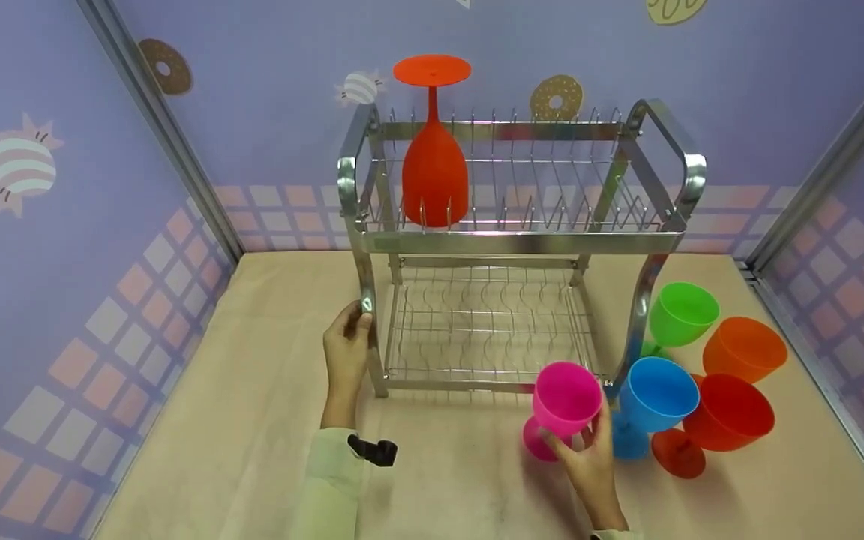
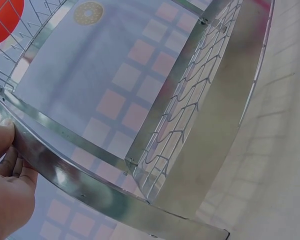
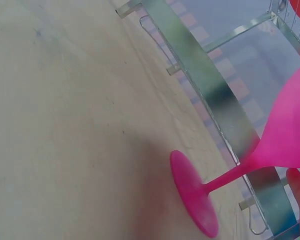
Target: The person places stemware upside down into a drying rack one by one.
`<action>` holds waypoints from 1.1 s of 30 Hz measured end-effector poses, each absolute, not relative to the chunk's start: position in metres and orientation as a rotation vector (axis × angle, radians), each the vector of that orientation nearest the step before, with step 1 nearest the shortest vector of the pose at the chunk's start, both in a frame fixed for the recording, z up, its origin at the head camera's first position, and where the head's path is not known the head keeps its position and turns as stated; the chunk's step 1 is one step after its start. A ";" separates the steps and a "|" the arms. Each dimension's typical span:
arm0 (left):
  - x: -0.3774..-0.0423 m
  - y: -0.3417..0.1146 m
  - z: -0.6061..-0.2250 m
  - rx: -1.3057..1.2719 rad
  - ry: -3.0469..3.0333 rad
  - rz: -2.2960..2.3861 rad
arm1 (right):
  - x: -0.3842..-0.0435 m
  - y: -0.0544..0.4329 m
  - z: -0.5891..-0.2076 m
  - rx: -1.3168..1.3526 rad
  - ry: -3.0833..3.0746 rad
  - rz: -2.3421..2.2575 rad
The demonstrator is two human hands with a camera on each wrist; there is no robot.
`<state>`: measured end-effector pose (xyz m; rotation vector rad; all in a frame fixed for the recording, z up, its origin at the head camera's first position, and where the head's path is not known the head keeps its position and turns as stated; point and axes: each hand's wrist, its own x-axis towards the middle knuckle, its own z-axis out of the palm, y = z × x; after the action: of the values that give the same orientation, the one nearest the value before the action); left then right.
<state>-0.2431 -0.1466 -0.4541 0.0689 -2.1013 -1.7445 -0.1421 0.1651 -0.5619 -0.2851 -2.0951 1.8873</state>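
Note:
My left hand [image 1: 347,349] grips the front left leg of a two-tier metal dish rack [image 1: 522,242], its fingers behind the leg. The left wrist view shows the thumb and curled fingers on that flat leg [image 2: 90,187]. In my right hand [image 1: 589,457] is a pink plastic goblet [image 1: 567,401], bowl up, held between thumb and fingers in front of the rack. Its round foot [image 3: 192,195] is close over the table in the right wrist view. An orange-red goblet [image 1: 436,176] stands upside down at the left of the upper tier.
Right of the rack stand a green goblet [image 1: 683,315], an orange goblet [image 1: 745,349] and a blue goblet [image 1: 657,394]. A red goblet [image 1: 728,412] leans among them. Patterned walls [image 1: 274,112] enclose the table [image 1: 252,450]. Wire loops line the lower tier [image 1: 492,326].

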 end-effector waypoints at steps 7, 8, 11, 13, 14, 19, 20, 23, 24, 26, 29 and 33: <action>-0.255 -0.150 -0.473 0.062 -2.060 -1.765 | -0.142 0.163 -0.566 -0.294 -2.078 1.907; -0.258 -0.151 -0.477 0.065 -2.058 -1.763 | -0.142 0.163 -0.566 -0.300 -2.086 1.901; -0.262 -0.152 -0.485 0.067 -2.054 -1.758 | -0.143 0.163 -0.567 -0.308 -2.089 1.912; -0.262 -0.152 -0.485 0.065 -2.050 -1.755 | -0.143 0.162 -0.567 -0.314 -2.089 1.925; -0.262 -0.152 -0.486 0.068 -2.043 -1.761 | -0.143 0.162 -0.567 -0.320 -2.093 1.930; -0.261 -0.152 -0.486 0.091 -2.049 -1.754 | -0.143 0.162 -0.566 -0.348 -2.081 1.966; -0.261 -0.152 -0.486 0.099 -2.049 -1.761 | -0.143 0.162 -0.565 -0.359 -2.081 1.967; -0.261 -0.152 -0.487 0.109 -2.053 -1.760 | -0.142 0.162 -0.563 -0.377 -2.075 1.963; -0.261 -0.152 -0.486 0.112 -2.053 -1.763 | -0.142 0.162 -0.562 -0.379 -2.077 1.957; -0.261 -0.152 -0.487 0.113 -2.048 -1.768 | -0.141 0.162 -0.560 -0.379 -2.092 1.932; -0.261 -0.153 -0.487 0.111 -2.042 -1.764 | -0.141 0.161 -0.557 -0.357 -2.093 1.902; -0.260 -0.153 -0.485 0.070 -2.027 -1.788 | -0.140 0.160 -0.552 -0.292 -2.045 1.889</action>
<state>-0.2605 -0.1535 -0.4849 0.0700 -2.0265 -1.7882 -0.1400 0.1603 -0.5517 -0.2925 -2.0450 1.8887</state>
